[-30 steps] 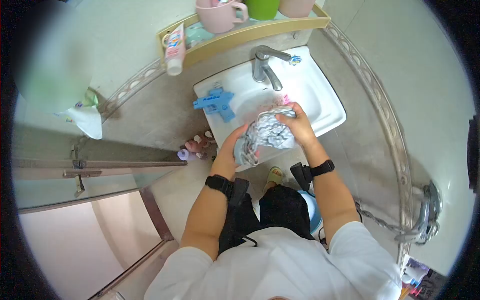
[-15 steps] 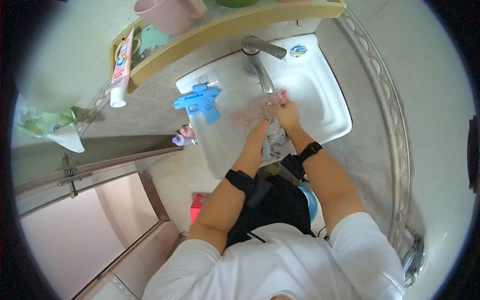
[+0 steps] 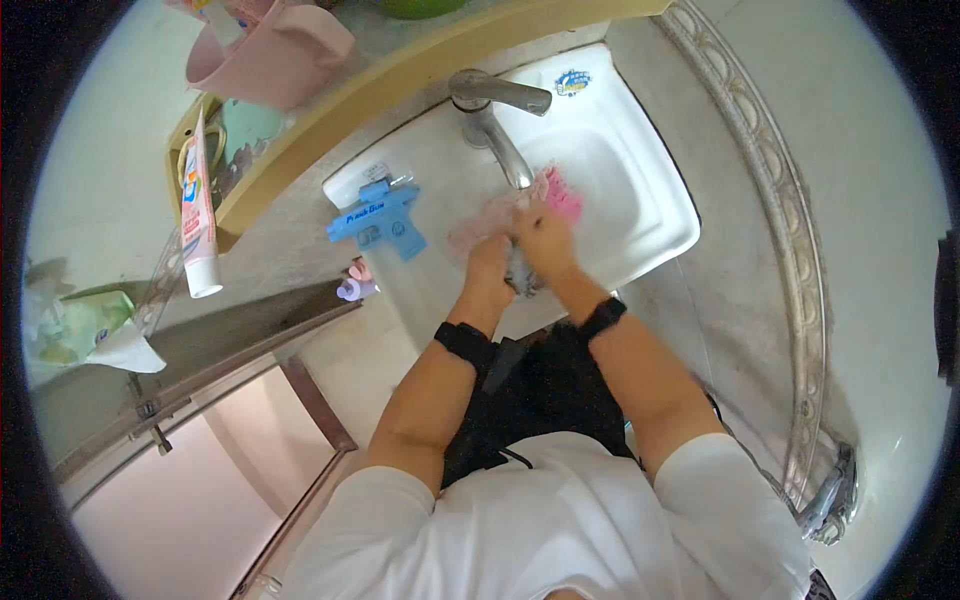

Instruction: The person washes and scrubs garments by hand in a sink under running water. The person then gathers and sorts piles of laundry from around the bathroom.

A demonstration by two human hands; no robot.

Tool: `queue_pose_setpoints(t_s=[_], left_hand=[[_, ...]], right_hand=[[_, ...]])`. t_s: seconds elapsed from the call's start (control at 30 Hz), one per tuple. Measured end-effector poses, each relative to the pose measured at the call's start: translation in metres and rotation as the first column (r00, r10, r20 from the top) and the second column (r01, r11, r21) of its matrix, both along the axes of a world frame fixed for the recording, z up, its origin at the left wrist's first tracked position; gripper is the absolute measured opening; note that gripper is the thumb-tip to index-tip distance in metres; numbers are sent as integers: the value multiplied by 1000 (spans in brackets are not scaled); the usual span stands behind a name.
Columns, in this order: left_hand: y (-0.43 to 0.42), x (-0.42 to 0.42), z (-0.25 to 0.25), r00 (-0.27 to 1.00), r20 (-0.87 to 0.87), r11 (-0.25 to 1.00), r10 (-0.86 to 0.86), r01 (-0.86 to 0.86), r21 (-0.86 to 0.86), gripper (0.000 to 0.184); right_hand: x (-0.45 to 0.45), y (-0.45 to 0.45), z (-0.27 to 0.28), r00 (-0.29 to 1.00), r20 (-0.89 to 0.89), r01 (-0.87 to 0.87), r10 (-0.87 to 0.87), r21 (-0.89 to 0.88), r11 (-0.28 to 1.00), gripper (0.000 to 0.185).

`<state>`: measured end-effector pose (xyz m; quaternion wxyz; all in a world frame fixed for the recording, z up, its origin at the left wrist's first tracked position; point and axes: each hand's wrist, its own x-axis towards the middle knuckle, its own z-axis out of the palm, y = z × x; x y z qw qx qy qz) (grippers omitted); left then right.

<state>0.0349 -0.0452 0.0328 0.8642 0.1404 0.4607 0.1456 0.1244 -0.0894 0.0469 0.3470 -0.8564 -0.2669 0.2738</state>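
Over the white sink (image 3: pixel 640 200), my left hand (image 3: pixel 488 268) and my right hand (image 3: pixel 546 242) are closed on a wet, bunched cloth (image 3: pixel 563 197). A pink part of it sticks out past my right hand toward the faucet. A greyish part hangs between my wrists. The two hands are close together, the right one slightly blurred. Just above them is the metal faucet (image 3: pixel 510 155); whether water runs cannot be made out. To the left, on the sink's edge, lies a blue toy gun (image 3: pixel 385 220).
A curved yellowish shelf (image 3: pixel 420 85) runs behind the sink, holding a pink cup (image 3: pixel 265 60) and a toothpaste tube (image 3: pixel 197 215). A tissue pack (image 3: pixel 95 325) is at far left. Purple-capped bottles (image 3: pixel 352 288) stand beside the sink. A shower head (image 3: pixel 830 500) is at lower right.
The view has shifted, bringing the shelf lower. My hands have drawn slightly apart, and more of the cloth's pink part now shows beyond my right hand.
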Motion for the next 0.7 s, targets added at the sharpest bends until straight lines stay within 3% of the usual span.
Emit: queue_pose_setpoints(t_s=[0.13, 0.17, 0.2, 0.23, 0.3, 0.33, 0.37, 0.4, 0.43, 0.47, 0.5, 0.53, 0.57, 0.63, 0.7], left_hand=[[-10, 1, 34, 995, 85, 998, -57, 59, -23, 26], [-4, 0, 36, 988, 84, 992, -129, 129, 11, 25], [1, -4, 37, 977, 78, 979, -201, 198, 43, 24], [11, -4, 29, 975, 81, 978, -208, 205, 44, 24], [29, -9, 12, 969, 231, 993, -93, 72, 99, 20], [34, -15, 27, 984, 176, 997, -32, 19, 77, 18], [35, -18, 19, 983, 176, 997, -44, 31, 74, 18], [33, -23, 2, 969, 96, 874, -228, 160, 459, 19], [31, -27, -17, 931, -44, 593, -362, 267, 760, 20], [30, -24, -42, 929, -44, 590, -368, 270, 761, 20], [25, -19, -71, 950, 226, 885, -214, 91, 456, 22], [22, -12, -68, 916, 400, 998, 42, -60, 33, 24], [18, -13, -64, 919, 392, 998, 36, -52, 31, 24], [14, -7, -3, 1000, -21, 1000, -23, 23, 13, 35], [3, -14, -10, 995, -5, 995, -95, 95, 27, 35]], right_hand=[[43, 4, -31, 1000, -26, -10, 8, -62, 998, 33], [43, -2, -38, 925, -374, 109, -61, 110, 988, 32], [41, -7, -40, 729, -682, 281, -55, 225, 933, 30], [38, -6, -21, 731, -679, 287, -61, 226, 931, 30], [22, -12, 15, 509, -860, 422, -29, 220, 880, 26], [11, -11, 15, 512, -858, 429, -33, 222, 876, 26], [-5, -9, 14, 891, -445, 169, 92, 513, 842, 25], [-21, -8, 14, 979, 118, -202, 165, 606, 770, 24], [-35, -4, 30, 981, 116, -195, 156, 605, 772, 24], [-45, 2, 59, 942, 266, -303, 206, 404, 863, 23], [-50, 4, 74, 877, 390, -369, 281, 173, 913, 22], [-46, 7, 48, 939, 309, -260, 150, 354, 899, 21], [-38, 8, 23, 943, 301, -250, 143, 354, 901, 21], [-11, 11, -2, 994, 13, -110, 109, 17, 994, 32], [2, 12, -11, 999, 16, -26, 27, -54, 998, 34]])
